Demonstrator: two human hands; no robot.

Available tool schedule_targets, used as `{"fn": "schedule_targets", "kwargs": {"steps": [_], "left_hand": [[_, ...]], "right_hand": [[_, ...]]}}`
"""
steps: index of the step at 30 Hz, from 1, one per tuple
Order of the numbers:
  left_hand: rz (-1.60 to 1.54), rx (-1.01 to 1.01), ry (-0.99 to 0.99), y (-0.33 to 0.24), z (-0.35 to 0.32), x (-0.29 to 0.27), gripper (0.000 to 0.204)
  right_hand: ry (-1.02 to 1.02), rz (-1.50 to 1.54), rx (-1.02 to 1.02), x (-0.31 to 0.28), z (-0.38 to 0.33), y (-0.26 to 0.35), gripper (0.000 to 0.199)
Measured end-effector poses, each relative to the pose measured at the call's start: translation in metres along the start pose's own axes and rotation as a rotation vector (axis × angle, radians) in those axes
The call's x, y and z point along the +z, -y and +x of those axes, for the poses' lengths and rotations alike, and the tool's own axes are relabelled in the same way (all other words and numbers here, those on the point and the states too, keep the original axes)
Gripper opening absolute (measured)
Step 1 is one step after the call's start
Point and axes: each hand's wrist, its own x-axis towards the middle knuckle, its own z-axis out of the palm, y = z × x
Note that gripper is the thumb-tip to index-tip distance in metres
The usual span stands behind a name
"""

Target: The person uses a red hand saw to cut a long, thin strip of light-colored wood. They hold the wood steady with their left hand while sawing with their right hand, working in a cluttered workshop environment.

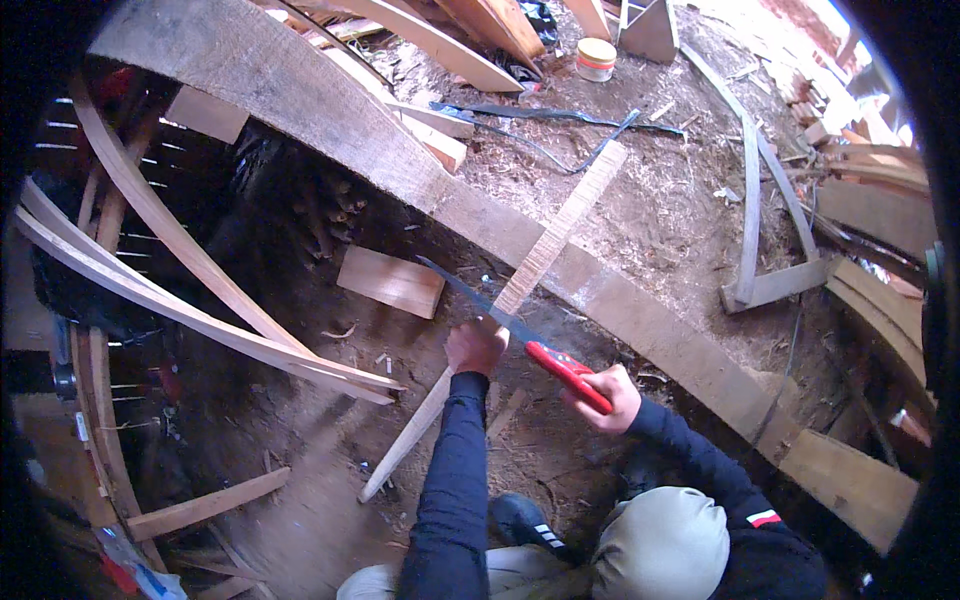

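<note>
My right hand [605, 398] is wrapped round the red handle of a handsaw [566, 372]. The saw's thin blade points up and left and crosses a long, narrow wooden strip [560, 233]. Just below the blade, my left hand [475, 348] is closed round that strip. The strip's upper part lies across a long, thick plank [490, 222], while its lower end slants down toward the ground. Whether the blade has cut into the wood cannot be made out. Left of the blade, a short wood block [391, 281] rests on the dirt.
Curved wooden pieces [200, 300] stick out at the left. A white tub [595, 60] with a yellowish lid stands beyond the plank, near a dark strap [560, 112]. An angled wooden frame [775, 285] lies at the right. My shoe [525, 522] is near the strip's lower end.
</note>
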Motion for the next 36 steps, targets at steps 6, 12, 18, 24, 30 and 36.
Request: {"fn": "schedule_targets", "kwargs": {"steps": [6, 12, 18, 24, 30, 36], "left_hand": [[0.088, -0.027, -0.093, -0.005, -0.005, -0.003, 0.023], [-0.046, -0.155, 0.048, -0.025, -0.009, -0.024, 0.033], [0.017, -0.166, 0.129, -0.023, -0.011, -0.026, 0.029], [-0.062, -0.161, -0.101, -0.031, -0.014, -0.021, 0.02], [0.015, -0.173, -0.144, -0.03, -0.02, -0.01, 0.02], [0.065, -0.153, -0.185, -0.025, -0.02, -0.016, 0.024]], "right_hand": [[0.033, -0.011, 0.047, -0.005, -0.032, 0.01, 0.014], [0.067, -0.075, 0.0, -0.019, -0.02, -0.004, 0.012], [0.047, -0.033, -0.013, -0.008, -0.007, -0.002, 0.013], [0.026, -0.03, 0.119, 0.001, -0.016, 0.012, 0.013], [-0.064, -0.055, 0.131, -0.011, -0.052, 0.045, 0.004], [0.024, -0.13, 0.282, -0.022, -0.02, 0.083, 0.01]]}}
